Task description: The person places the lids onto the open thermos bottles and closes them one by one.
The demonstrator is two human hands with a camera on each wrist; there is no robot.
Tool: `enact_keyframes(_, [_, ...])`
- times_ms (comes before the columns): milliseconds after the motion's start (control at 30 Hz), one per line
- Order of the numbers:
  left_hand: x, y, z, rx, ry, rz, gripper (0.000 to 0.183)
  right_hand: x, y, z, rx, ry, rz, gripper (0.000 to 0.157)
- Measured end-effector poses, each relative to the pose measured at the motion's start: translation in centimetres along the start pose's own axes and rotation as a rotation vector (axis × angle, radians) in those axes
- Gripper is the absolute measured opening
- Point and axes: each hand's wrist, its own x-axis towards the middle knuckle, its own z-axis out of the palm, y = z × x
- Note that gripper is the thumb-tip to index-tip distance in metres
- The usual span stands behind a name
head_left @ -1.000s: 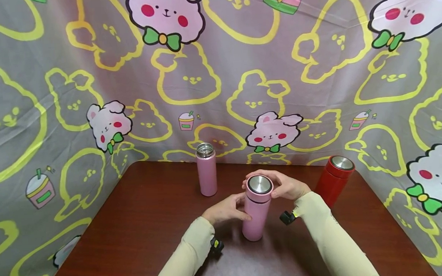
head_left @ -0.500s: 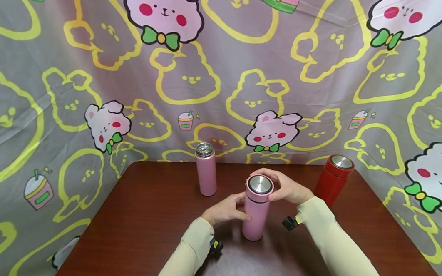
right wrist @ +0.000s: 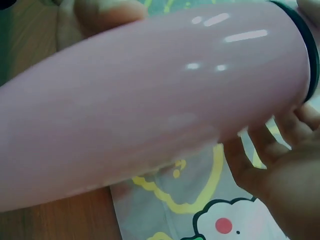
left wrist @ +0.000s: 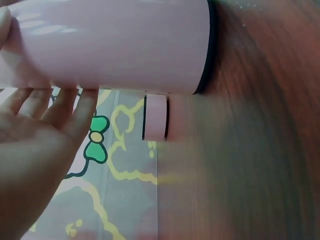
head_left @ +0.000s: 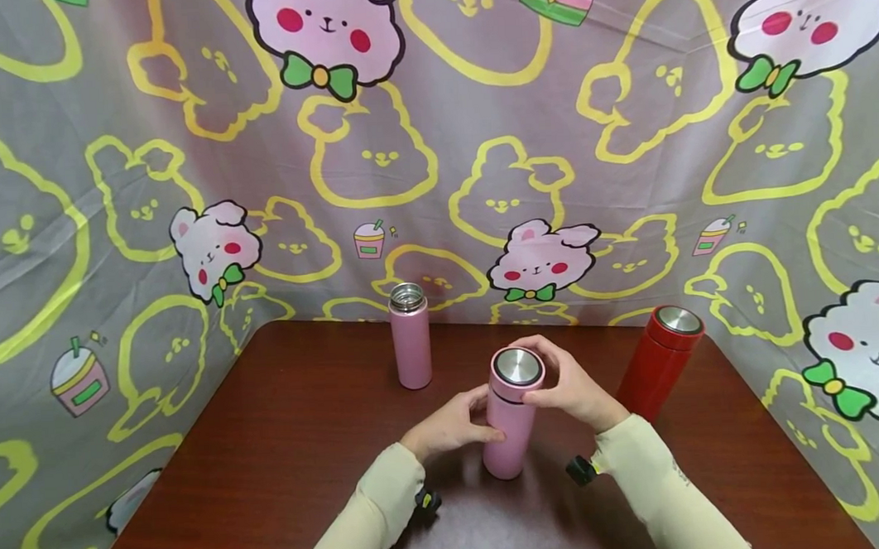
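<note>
A pink thermos bottle stands upright on the table, its pink lid with a silver top in place. My left hand grips its body from the left, thumb toward me and fingers behind; in the left wrist view those fingers lie along the far side. My right hand holds the lid from the right, with the thumb at the lid's lower edge and the fingers curled behind. In the left wrist view a small pink lid with dark edges rests on the table beyond the bottle.
A second pink bottle, uncapped with its steel mouth showing, stands at the back of the brown table. A red thermos with its lid on stands at the right, beside my right forearm. A patterned cloth surrounds the table.
My right hand has turned around the lid, its thumb moving toward me and left, while the wrist dropped slightly. The left hand keeps its grip, and the bottle has barely moved.
</note>
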Motion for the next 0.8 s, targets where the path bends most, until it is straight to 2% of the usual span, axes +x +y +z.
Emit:
enact_keyframes(233, [-0.4,0.4,0.7,0.012,0.046,-0.009,0.061,-0.9,-0.2,1.3,-0.070,0.146,-0.023,0.055])
enact_keyframes(333, [-0.4,0.6,0.9,0.012,0.051,-0.011,0.061,-1.1,-0.3,1.6,-0.057,0.162,-0.008,0.057])
enact_keyframes(400, [-0.4,0.6,0.8,0.006,0.046,-0.011,0.061,-1.2,-0.3,1.5,-0.018,0.144,0.004,0.061])
enact_keyframes(533, [-0.2,0.4,0.3,-0.014,0.023,-0.004,0.063,-1.1,0.0,0.8,0.125,0.022,-0.002,0.067])
enact_keyframes(800, [0.3,0.0,-0.4,-0.147,-0.067,-0.052,0.065,0.5,1.0,-1.2,0.433,-0.352,-0.084,0.068])
